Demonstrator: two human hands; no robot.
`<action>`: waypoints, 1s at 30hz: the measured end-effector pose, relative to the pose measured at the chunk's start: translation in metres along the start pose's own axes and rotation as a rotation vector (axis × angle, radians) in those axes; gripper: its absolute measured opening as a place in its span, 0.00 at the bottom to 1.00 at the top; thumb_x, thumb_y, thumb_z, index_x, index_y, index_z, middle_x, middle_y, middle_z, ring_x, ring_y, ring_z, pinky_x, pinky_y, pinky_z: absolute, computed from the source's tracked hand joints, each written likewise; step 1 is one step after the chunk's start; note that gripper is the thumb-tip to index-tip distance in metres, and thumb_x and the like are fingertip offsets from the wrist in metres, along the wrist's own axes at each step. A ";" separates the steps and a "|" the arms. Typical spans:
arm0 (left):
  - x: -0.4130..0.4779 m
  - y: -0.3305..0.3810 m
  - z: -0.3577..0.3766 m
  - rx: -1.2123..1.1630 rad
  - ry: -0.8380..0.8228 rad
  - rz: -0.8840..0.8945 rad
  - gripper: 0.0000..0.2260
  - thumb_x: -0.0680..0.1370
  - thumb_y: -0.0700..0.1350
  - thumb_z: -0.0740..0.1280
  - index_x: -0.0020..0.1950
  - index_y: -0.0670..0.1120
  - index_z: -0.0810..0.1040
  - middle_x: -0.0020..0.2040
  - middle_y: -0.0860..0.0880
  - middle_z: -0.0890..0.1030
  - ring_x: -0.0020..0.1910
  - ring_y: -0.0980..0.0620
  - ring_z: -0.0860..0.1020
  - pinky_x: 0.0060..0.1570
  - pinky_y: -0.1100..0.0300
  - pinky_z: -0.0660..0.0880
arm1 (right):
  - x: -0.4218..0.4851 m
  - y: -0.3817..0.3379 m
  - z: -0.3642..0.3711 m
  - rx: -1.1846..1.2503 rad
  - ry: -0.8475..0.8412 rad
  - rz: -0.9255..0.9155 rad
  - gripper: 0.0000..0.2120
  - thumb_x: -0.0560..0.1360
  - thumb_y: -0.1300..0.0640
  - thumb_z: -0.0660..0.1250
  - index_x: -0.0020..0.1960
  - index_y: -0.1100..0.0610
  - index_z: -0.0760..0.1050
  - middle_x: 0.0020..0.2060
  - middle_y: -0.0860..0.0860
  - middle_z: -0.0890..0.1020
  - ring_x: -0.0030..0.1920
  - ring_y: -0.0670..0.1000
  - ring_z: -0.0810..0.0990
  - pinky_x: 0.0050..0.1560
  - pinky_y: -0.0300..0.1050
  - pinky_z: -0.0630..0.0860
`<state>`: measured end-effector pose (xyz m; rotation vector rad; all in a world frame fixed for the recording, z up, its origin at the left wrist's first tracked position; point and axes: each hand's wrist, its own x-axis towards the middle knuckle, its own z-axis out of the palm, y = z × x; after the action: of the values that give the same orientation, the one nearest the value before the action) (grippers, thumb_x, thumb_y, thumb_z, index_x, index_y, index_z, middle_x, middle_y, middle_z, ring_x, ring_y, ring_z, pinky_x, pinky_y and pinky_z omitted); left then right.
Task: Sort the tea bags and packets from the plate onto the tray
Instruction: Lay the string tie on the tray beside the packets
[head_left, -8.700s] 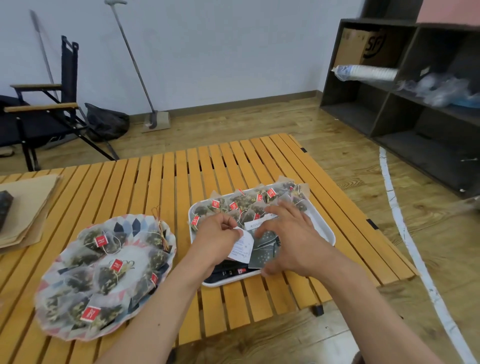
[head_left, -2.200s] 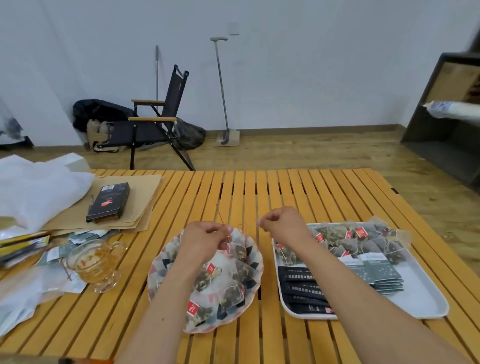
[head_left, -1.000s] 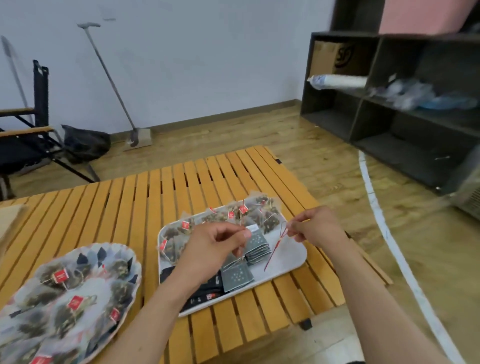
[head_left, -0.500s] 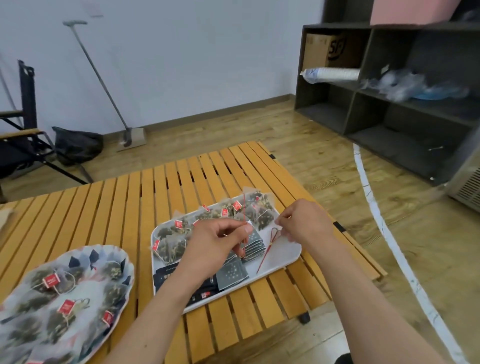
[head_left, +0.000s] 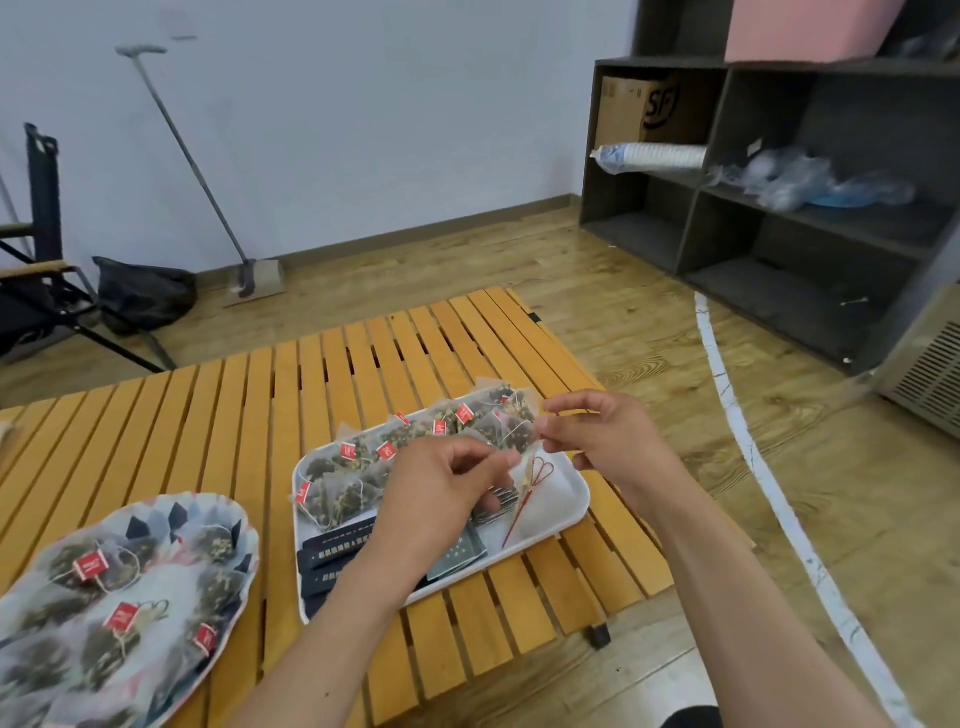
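Observation:
A white tray (head_left: 569, 501) on the slatted table holds a row of tea bags (head_left: 363, 467) with red tags along its back. Dark packets (head_left: 332, 558) lie at its front left and grey packets (head_left: 457, 558) in the middle. A red heart-topped stick (head_left: 525, 501) in a thin clear sleeve slants over the tray's right part. My left hand (head_left: 441, 499) pinches the sleeve's left edge and my right hand (head_left: 608, 441) pinches its top end. The patterned plate (head_left: 161, 519) at the left carries several more tea bags (head_left: 104, 571).
The table's right edge and front corner lie just past the tray. A dark shelf unit (head_left: 779, 208) stands at the right, beyond white tape on the floor. A folding chair (head_left: 36, 270), a black bag and a long-handled tool (head_left: 254, 270) are by the back wall.
My hands came over from the plate to the tray with the red stick. Over the last second the stick has sunk lower onto the tray's right part, both hands still pinching at it.

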<state>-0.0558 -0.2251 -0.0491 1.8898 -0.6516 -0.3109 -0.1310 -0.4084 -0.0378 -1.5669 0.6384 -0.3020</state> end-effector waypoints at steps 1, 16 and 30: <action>0.001 -0.001 -0.002 0.045 0.047 0.018 0.07 0.77 0.51 0.75 0.42 0.50 0.87 0.33 0.50 0.86 0.31 0.53 0.84 0.41 0.59 0.80 | 0.004 0.003 -0.002 -0.058 0.066 0.008 0.08 0.72 0.60 0.78 0.50 0.56 0.82 0.37 0.54 0.88 0.35 0.46 0.85 0.31 0.40 0.74; 0.002 -0.017 -0.004 0.610 -0.044 0.230 0.14 0.77 0.56 0.73 0.62 0.57 0.83 0.62 0.59 0.78 0.65 0.56 0.73 0.68 0.54 0.70 | 0.030 0.037 0.013 -0.417 0.226 0.117 0.12 0.69 0.59 0.81 0.45 0.57 0.79 0.27 0.54 0.85 0.27 0.48 0.85 0.40 0.54 0.86; 0.003 -0.024 -0.009 0.598 -0.019 0.241 0.14 0.77 0.56 0.72 0.63 0.57 0.82 0.63 0.58 0.78 0.66 0.56 0.74 0.67 0.54 0.71 | 0.026 0.035 0.017 -0.765 0.241 0.019 0.14 0.66 0.48 0.82 0.41 0.53 0.80 0.30 0.49 0.84 0.30 0.47 0.85 0.37 0.47 0.84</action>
<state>-0.0416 -0.2134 -0.0675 2.3375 -1.0599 0.0319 -0.1083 -0.4088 -0.0784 -2.2709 1.0323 -0.2445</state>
